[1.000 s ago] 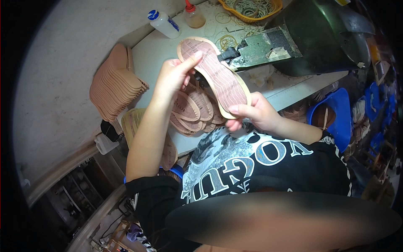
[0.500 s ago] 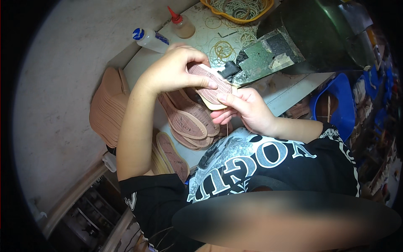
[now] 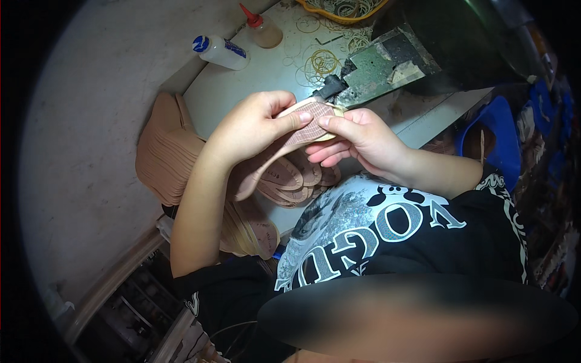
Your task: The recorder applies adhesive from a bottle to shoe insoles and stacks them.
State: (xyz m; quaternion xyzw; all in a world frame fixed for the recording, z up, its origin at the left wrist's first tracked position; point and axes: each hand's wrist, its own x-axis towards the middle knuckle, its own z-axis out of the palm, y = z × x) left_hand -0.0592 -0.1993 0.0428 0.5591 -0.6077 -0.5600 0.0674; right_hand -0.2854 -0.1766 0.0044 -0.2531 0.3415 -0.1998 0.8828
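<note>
My left hand (image 3: 257,124) and my right hand (image 3: 369,142) both grip a brownish-pink shoe insole (image 3: 311,132) with a cream edging. The thumbs lie on its patterned upper face; some fingers are hidden beneath it. Its wider end points toward the black head (image 3: 330,88) of a green machine (image 3: 381,66), and the edge is close against that head; whether they touch I cannot tell. The narrower part slants down toward my left forearm. Below it lie several loose insoles (image 3: 284,172), partly covered by the held one.
A tall stack of insoles (image 3: 166,151) leans by the wall, with more cream-edged insoles (image 3: 242,233) nearer me. Farther back are a white bottle (image 3: 221,53), a red-tipped bottle (image 3: 265,31), a hex key (image 3: 330,40), loose thin bands (image 3: 321,65) and a yellow basket (image 3: 354,19). A blue bin (image 3: 496,136) stands right.
The insole has turned in my hands, so its long narrower part now stretches down and left. Its wide end sits closer to the machine's head. Both hands keep their grip.
</note>
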